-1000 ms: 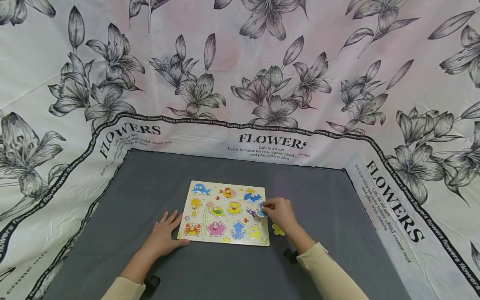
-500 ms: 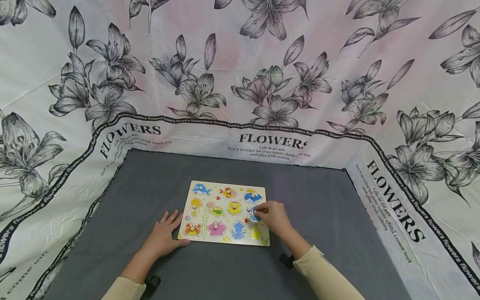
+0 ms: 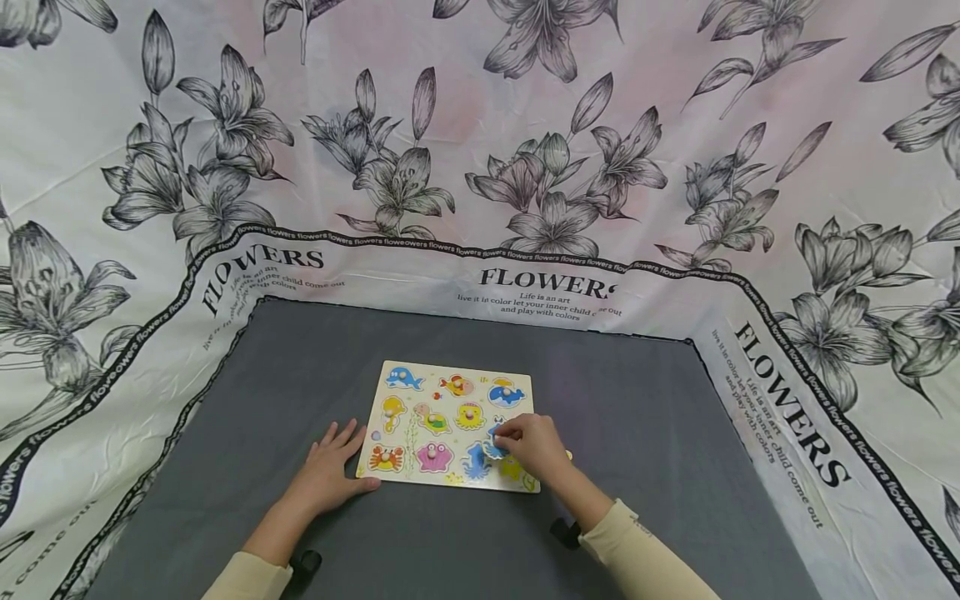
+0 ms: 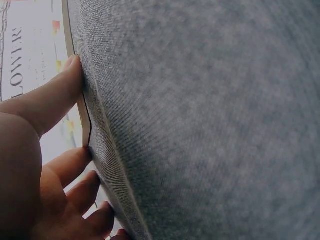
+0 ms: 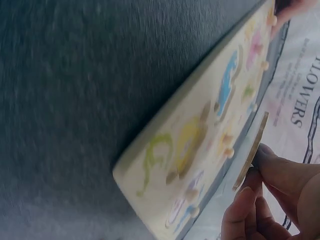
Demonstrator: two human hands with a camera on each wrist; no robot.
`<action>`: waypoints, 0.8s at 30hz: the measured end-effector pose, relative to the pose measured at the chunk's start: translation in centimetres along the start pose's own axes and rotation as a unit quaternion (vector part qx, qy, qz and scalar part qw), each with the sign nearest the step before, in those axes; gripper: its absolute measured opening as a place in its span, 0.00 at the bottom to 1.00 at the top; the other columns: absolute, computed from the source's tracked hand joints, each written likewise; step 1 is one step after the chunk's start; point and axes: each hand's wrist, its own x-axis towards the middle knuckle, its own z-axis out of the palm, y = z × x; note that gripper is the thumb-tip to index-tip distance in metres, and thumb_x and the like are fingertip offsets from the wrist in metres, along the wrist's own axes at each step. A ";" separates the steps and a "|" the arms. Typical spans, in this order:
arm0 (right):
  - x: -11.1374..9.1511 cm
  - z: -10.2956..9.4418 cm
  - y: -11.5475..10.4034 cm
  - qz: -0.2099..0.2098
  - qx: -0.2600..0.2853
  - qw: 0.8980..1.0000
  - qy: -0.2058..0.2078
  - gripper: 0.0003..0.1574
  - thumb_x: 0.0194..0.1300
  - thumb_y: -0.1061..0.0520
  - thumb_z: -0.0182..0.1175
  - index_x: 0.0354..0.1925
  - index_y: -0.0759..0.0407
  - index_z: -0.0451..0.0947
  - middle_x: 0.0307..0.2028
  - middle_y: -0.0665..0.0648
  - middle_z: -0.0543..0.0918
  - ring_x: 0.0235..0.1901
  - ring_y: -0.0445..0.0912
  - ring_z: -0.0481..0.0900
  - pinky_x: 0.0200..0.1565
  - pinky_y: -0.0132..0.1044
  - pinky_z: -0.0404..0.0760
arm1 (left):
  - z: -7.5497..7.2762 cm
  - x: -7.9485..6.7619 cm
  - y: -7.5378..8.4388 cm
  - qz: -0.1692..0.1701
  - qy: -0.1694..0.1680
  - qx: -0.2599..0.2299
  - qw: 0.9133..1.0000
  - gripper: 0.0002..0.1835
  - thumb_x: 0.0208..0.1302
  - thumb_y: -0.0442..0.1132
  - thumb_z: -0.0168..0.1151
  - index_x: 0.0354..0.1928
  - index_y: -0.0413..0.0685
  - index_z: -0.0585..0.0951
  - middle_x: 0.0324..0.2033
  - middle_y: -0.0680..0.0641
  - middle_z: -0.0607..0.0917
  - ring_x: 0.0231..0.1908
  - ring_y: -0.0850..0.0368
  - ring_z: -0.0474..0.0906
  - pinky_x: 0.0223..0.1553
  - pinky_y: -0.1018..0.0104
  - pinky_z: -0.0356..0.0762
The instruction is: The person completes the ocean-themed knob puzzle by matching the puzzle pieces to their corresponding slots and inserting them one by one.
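Observation:
A light wooden peg puzzle board [image 3: 431,371] with colourful sea animals lies flat on the grey table. My left hand [image 3: 327,468] rests at its left edge, fingers spread, with the thumb [image 4: 67,82] touching the board's edge in the left wrist view. My right hand [image 3: 536,448] pinches a blue puzzle piece [image 3: 491,450] between thumb and fingers, over the board's lower right part. In the right wrist view this piece [image 5: 250,155] shows edge-on, tilted above the board. Near it are the blue squid shape [image 3: 475,462] and the yellow star shape [image 3: 510,467], partly covered by my hand.
A yellow loose piece [image 3: 569,455] peeks out behind my right hand, off the board's right edge. Knobbed pieces such as the crab [image 3: 386,458] and the pink one [image 3: 433,457] sit in the board. Flower-printed cloth [image 3: 555,283] borders the table.
My right hand has carried the blue piece from the board's right edge leftward and toward me, nearer the squid shape. My left hand has stayed in place.

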 end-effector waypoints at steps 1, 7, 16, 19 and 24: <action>-0.1 0.1 -0.1 -0.004 0.003 1.000 -0.003 0.03 0.59 0.57 0.74 0.34 0.54 0.92 0.33 0.49 0.89 0.28 0.37 0.78 0.29 0.29 0.77 | 0.0 0.0 0.0 0.000 0.000 0.000 1.000 0.55 0.52 0.59 0.77 0.76 0.43 0.63 0.77 0.35 0.58 0.77 0.29 0.44 0.71 0.26 0.45; -0.5 0.7 -0.5 -0.027 0.021 0.999 -0.023 0.04 0.60 0.59 0.74 0.36 0.57 0.92 0.31 0.49 0.86 0.28 0.37 0.75 0.28 0.27 0.76 | -0.2 -0.1 0.0 0.000 -0.001 -0.003 1.000 0.54 0.52 0.57 0.77 0.76 0.43 0.63 0.77 0.35 0.58 0.77 0.29 0.43 0.71 0.26 0.45; -0.8 2.2 -1.0 -0.064 0.020 0.996 -0.051 0.05 0.60 0.61 0.73 0.37 0.60 0.91 0.32 0.52 0.89 0.27 0.35 0.76 0.29 0.26 0.77 | -0.2 -0.1 0.1 -0.002 -0.001 -0.004 1.000 0.54 0.52 0.57 0.77 0.77 0.43 0.63 0.77 0.35 0.58 0.77 0.30 0.42 0.72 0.27 0.44; -0.7 2.7 -0.9 -0.067 0.009 0.996 -0.056 0.05 0.60 0.60 0.73 0.37 0.60 0.91 0.32 0.52 0.89 0.27 0.34 0.77 0.30 0.27 0.77 | -0.2 -0.1 0.1 0.000 -0.001 -0.005 1.000 0.54 0.53 0.57 0.77 0.77 0.43 0.62 0.77 0.35 0.58 0.77 0.30 0.42 0.72 0.27 0.45; -0.6 3.2 -1.1 -0.072 0.000 0.996 -0.059 0.05 0.61 0.60 0.72 0.36 0.60 0.91 0.31 0.52 0.90 0.27 0.34 0.76 0.30 0.27 0.77 | -0.1 -0.2 0.0 0.002 0.003 -0.006 1.000 0.54 0.53 0.57 0.77 0.77 0.43 0.62 0.77 0.35 0.58 0.77 0.29 0.43 0.72 0.27 0.44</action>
